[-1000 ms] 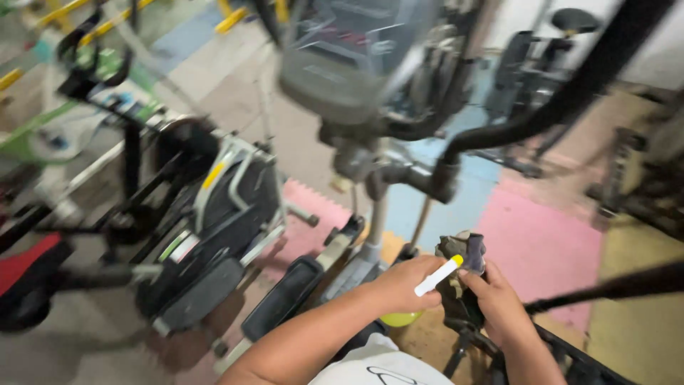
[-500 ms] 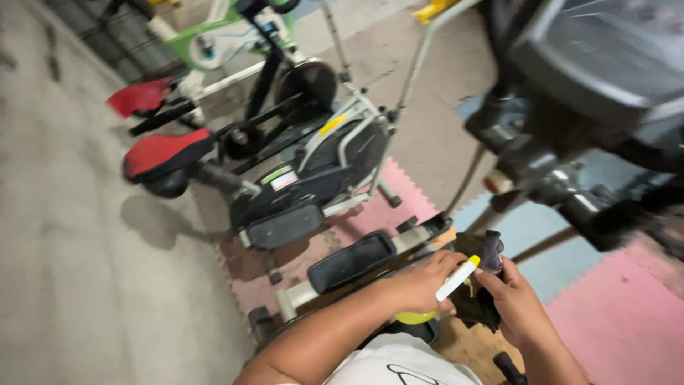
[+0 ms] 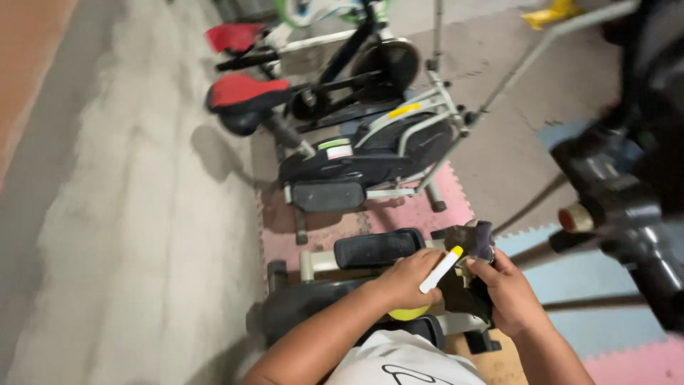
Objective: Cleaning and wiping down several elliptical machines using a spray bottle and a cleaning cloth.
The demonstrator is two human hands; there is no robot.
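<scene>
Left hand: the left hand (image 3: 407, 279) has its fingers closed around a white tube with a yellow cap (image 3: 440, 270), and a yellow-green rounded thing (image 3: 407, 312) shows under the palm; it may be a bottle, but the view is too blurred to tell.
Right hand: the right hand (image 3: 507, 294) has its fingers clamped on a dark crumpled rag (image 3: 467, 285), held just beside the tube.
Rag: soft and limp, light; best gripped in a bunch, as here.
Tube: small, stiff, smooth, probably light; best held along its barrel.
Surface: pink and blue foam floor mats (image 3: 420, 210) on bare concrete.
Room: exercise machines all around, an elliptical trainer (image 3: 370, 160) ahead, red-saddled bikes (image 3: 246, 91) behind it.
</scene>
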